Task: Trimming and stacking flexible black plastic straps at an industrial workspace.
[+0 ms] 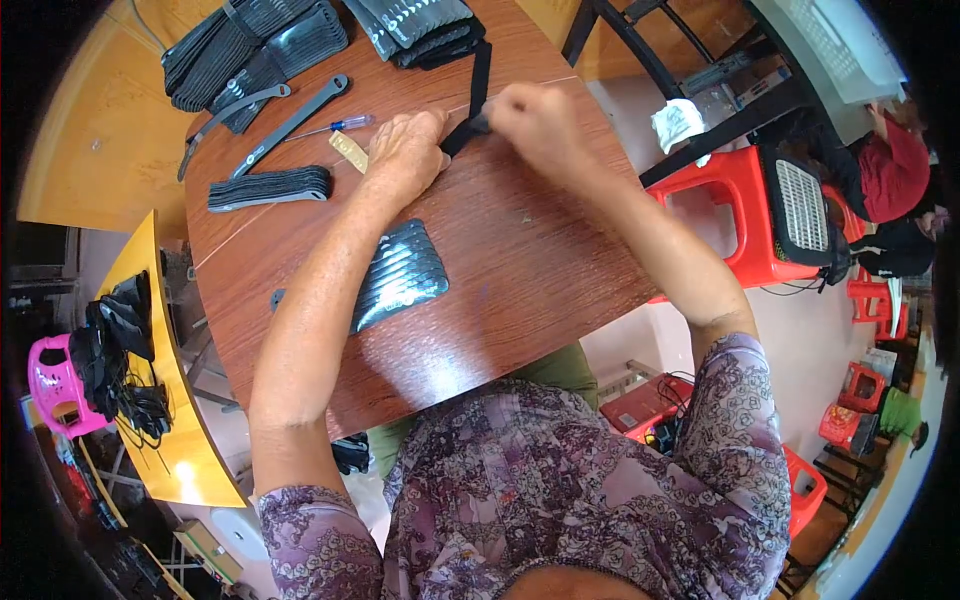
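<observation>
A black strap point(480, 80) runs down from the far edge of the wooden table and bends between my hands. My left hand point(408, 150) presses on the table with its fingers closed over one end of the strap. My right hand point(535, 120), somewhat blurred, pinches the strap where it bends. Beside my left hand lies a flat gold-coloured bar point(349, 152), and beyond it a screwdriver point(345, 128) with a clear bluish handle. Under my left forearm, partly hidden, sits a stack of glossy black straps point(405, 270).
Folded black strap bundles point(270, 45) and another stack point(420, 25) lie along the table's far edge. Two grey straps with holed ends point(290, 125) and a folded bundle point(268, 188) are at left. A red stool point(715, 190) stands right of the table; other people sit farther right.
</observation>
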A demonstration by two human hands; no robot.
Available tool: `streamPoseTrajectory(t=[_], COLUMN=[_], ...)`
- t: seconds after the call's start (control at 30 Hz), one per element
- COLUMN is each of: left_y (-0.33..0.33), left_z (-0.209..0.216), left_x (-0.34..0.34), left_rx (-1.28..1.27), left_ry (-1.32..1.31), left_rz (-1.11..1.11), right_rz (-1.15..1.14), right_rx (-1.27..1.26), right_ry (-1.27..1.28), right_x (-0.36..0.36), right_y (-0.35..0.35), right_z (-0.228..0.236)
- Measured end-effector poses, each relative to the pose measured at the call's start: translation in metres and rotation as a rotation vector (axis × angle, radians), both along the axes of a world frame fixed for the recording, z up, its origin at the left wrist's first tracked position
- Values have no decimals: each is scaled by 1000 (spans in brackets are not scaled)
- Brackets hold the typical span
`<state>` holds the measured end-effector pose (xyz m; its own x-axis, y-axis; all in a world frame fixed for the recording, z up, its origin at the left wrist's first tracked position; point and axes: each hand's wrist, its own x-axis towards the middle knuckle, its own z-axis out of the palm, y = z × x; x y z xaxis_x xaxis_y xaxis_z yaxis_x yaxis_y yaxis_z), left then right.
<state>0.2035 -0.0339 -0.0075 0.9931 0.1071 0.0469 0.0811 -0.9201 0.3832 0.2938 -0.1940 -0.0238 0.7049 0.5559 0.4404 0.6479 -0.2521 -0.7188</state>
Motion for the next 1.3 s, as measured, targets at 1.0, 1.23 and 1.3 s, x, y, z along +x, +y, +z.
streamPoseTrajectory(t=[1.0, 1.23, 1.3], left_y=[-5, -27, -43], left_z=[69, 40, 42], left_x=[-48, -61, -72], left_rx=[-256, -29, 81], left_ry=[-70, -169, -186], left_rz=[16, -74, -68], right_rz=[-134, -90, -64], right_rx=[-85, -237, -351], right_ry=[-119, -846, -845], right_x=[20, 10, 19], right_y=[3, 46, 50], right_z=[11, 34, 19])
